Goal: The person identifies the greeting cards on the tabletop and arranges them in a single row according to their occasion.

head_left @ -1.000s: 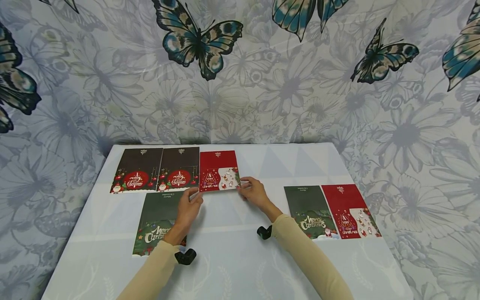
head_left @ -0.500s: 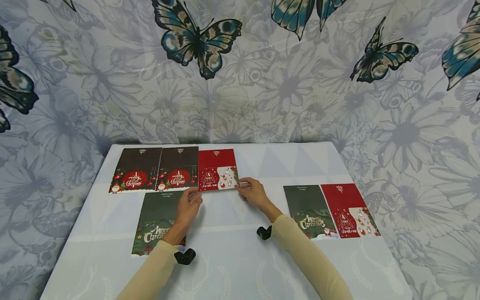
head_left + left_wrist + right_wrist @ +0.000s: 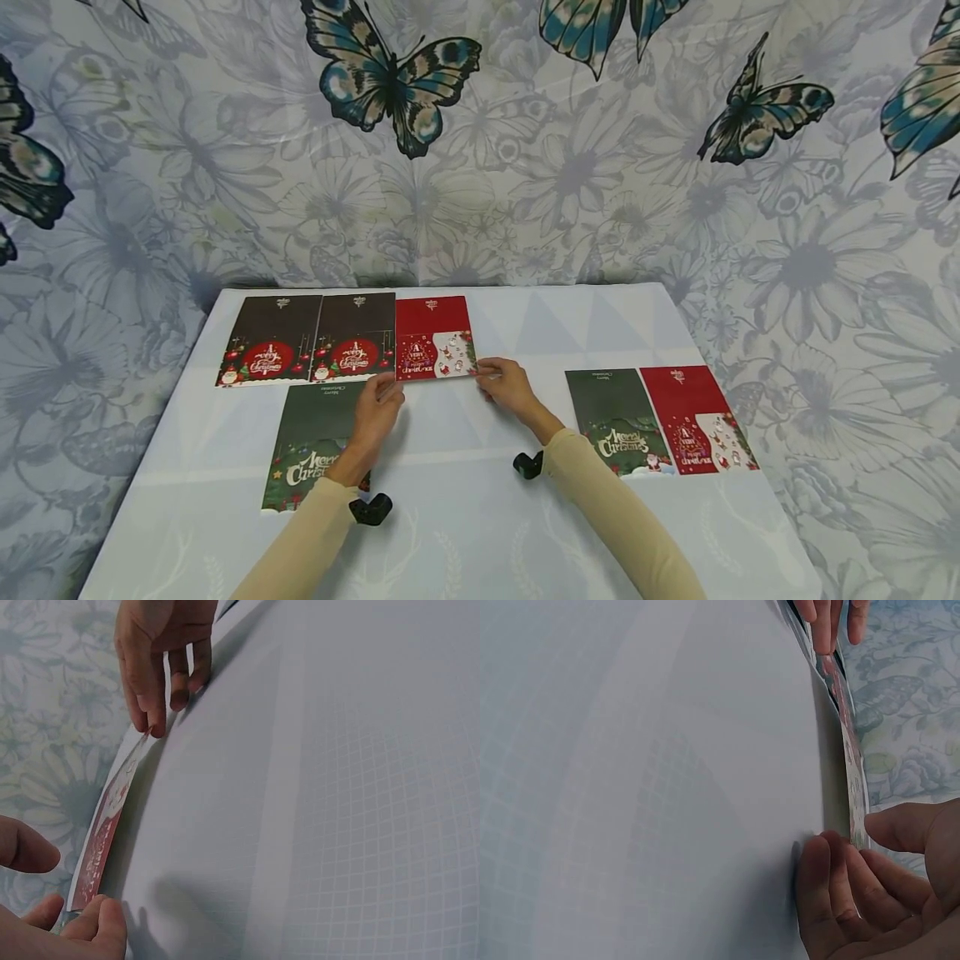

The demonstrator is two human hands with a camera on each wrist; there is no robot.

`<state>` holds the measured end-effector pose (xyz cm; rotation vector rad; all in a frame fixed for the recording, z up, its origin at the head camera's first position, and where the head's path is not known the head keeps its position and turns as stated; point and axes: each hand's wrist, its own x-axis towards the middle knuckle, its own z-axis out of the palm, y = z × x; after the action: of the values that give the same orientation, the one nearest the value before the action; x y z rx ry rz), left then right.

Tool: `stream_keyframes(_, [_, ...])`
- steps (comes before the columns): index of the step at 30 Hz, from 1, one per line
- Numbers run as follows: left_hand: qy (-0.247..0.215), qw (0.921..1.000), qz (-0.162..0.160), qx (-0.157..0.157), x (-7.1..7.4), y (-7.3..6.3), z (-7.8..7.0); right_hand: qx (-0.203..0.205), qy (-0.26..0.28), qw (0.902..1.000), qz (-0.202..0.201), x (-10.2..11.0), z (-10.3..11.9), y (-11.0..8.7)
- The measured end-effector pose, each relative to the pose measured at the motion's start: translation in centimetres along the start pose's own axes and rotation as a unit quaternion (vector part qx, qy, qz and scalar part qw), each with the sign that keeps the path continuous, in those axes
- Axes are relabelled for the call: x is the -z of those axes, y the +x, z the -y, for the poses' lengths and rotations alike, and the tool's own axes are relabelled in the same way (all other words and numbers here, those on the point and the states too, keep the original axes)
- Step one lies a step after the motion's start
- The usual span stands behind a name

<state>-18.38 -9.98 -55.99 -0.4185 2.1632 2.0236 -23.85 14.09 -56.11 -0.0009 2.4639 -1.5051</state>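
Note:
A red Christmas card (image 3: 433, 337) lies at the far side of the table, its near edge raised slightly off the cloth. At its near left corner my left hand (image 3: 378, 417) holds the edge with the fingertips; in the left wrist view the thumb (image 3: 34, 851) stands a little apart from the card. My right hand (image 3: 510, 387) pinches the near right corner, with the fingers (image 3: 817, 892) below it in the right wrist view. Two dark brown Christmas cards (image 3: 273, 333) lie side by side just left of the red one. A green card (image 3: 311, 442) is partly hidden under my left forearm.
Another green card (image 3: 611, 417) and a second red card (image 3: 697, 417) lie side by side at the table's right. Pale cloth covers the table (image 3: 465, 517). Behind its far edge hangs a butterfly-patterned backdrop (image 3: 480, 192).
Both hands stay on the red card's near corners, almost still. The whole view has shifted slightly; the cards keep their places.

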Motion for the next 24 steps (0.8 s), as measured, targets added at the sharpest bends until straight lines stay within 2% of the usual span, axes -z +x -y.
stream_keyframes(13, [0.001,1.0,-0.009,-0.002,-0.09,0.15,-0.03,0.011,0.02,0.9997,0.0,0.4,-0.11,-0.26])
stream_keyframes(24, [0.018,0.9998,0.005,0.006,-0.26,0.22,-0.24,0.009,0.033,0.9994,0.004,0.19,-0.19,-0.21])
